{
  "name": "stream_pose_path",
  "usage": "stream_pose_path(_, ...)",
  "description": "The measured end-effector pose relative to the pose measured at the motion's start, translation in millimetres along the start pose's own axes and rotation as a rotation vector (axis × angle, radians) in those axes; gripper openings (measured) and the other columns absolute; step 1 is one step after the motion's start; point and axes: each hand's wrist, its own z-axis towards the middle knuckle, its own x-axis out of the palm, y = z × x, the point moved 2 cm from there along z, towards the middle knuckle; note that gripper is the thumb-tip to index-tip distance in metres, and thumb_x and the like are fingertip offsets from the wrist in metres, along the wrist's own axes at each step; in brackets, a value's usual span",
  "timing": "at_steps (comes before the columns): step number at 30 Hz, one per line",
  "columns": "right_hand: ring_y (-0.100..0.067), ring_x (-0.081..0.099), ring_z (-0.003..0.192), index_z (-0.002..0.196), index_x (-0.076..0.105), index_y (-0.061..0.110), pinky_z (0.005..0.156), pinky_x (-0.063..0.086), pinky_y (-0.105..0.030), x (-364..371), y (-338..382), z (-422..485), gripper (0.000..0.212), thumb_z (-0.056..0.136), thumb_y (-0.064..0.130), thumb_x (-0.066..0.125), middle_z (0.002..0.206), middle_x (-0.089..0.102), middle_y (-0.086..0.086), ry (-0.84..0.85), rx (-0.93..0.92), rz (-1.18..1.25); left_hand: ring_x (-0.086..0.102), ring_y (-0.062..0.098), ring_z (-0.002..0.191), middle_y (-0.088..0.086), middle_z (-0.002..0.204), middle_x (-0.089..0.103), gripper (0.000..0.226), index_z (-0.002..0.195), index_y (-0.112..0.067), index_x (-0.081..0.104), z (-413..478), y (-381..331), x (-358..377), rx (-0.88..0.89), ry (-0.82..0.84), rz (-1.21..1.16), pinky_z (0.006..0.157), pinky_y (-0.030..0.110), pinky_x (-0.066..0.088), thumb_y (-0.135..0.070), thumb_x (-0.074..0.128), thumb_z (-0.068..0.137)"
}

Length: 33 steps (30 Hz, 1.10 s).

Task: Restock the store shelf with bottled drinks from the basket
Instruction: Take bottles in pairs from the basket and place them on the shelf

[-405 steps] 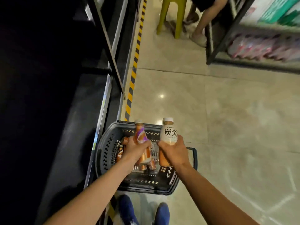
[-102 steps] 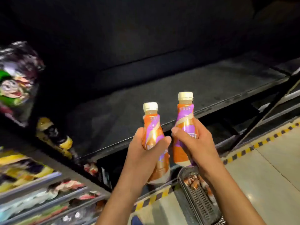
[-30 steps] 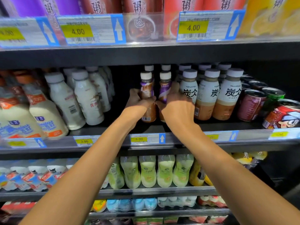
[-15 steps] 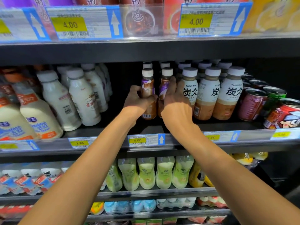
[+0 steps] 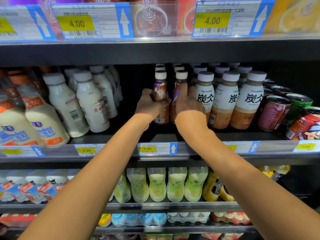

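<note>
Left bottle [image 5: 160, 97]: brown drink, purple-and-white label, white cap. Upright near the front edge of the middle shelf [image 5: 112, 138], barcode facing out. Left hand [image 5: 148, 106] grasps it round the lower body, thumb across the front, fingers wrapped behind.

Right bottle [image 5: 180, 82]: same type, upright, just beside the left bottle on its right. Right hand [image 5: 189, 105] grips it, fingers curled up along its right side; the hand hides most of the label. I cannot tell whether the two bottles touch.

Behind each bottle, more white caps [image 5: 160, 68] of the same product run toward the back of the shelf.

Right of the right hand: three TANBING bottles [image 5: 228, 101] in a front row, white labels, brown drink, with more behind. Further right, toward the shelf's right end: cans [image 5: 274, 112], red and green.

Left of the left hand, past a dark gap: white milk bottles [image 5: 90, 101], leaning slightly.

Front rail, below the hands: yellow price tag reading 5.00 [image 5: 147, 148].

Shelf below: pale green bottles [image 5: 156, 185] in a row. Shelf above: tags reading 4.00 [image 5: 77, 23].
</note>
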Motion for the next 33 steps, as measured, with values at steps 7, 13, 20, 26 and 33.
stream_pose_path(7,-0.04,0.061,0.106,0.141,0.032,0.005,0.08,0.051,-0.044,0,2,0,0.04,0.102,0.008,0.041,0.136,0.037,-0.018,0.04,-0.076,-0.114,0.06,0.019,0.104,-0.004,0.109,0.058,0.047,0.119,-0.024,0.046,-3,-2,-2,-0.01,0.0,-0.002,0.091,0.036,0.049,-0.028,0.077,0.083)
stream_pose_path(13,-0.039,0.06,0.108,0.134,0.043,0.007,0.079,0.047,-0.039,-10,-4,-7,0.039,0.097,0.017,0.051,0.128,0.053,-0.017,0.043,-0.104,-0.017,0.058,0.019,0.11,-0.001,0.119,0.055,0.071,0.141,-0.018,0.032,-9,-10,-3,-0.028,-0.002,0.082,0.094,0.034,0.046,-0.036,0.073,0.086)
stream_pose_path(20,-0.035,0.049,0.071,0.065,0.041,0.011,0.062,0.028,-0.034,-53,-19,-40,0.033,0.093,0.025,0.05,0.072,0.052,-0.01,-0.127,-0.277,-0.019,0.06,0.021,0.088,0.002,0.1,0.063,0.022,0.107,-0.018,0.061,-73,-45,-23,0.354,-0.134,0.434,0.072,0.03,0.044,-0.031,0.054,0.091)
stream_pose_path(26,-0.029,0.058,0.073,0.078,0.046,0.022,0.059,0.032,-0.034,-100,-63,-94,0.023,0.099,0.031,0.042,0.078,0.056,-0.001,-0.086,-0.378,-0.162,0.057,0.018,0.08,-0.007,0.086,0.059,0.02,0.095,-0.026,0.059,-164,-94,-6,0.929,0.072,0.863,0.06,0.034,0.042,-0.04,0.044,0.097)
stream_pose_path(33,-0.032,0.057,0.063,0.065,0.054,0.021,0.063,0.04,-0.039,-133,-173,-196,0.033,0.092,0.032,0.039,0.063,0.058,-0.002,-0.108,-0.053,-0.446,0.058,0.022,0.089,-0.002,0.094,0.053,0.027,0.101,-0.026,0.052,-222,-105,92,1.216,0.474,0.924,0.06,0.031,0.03,-0.04,0.028,0.102)
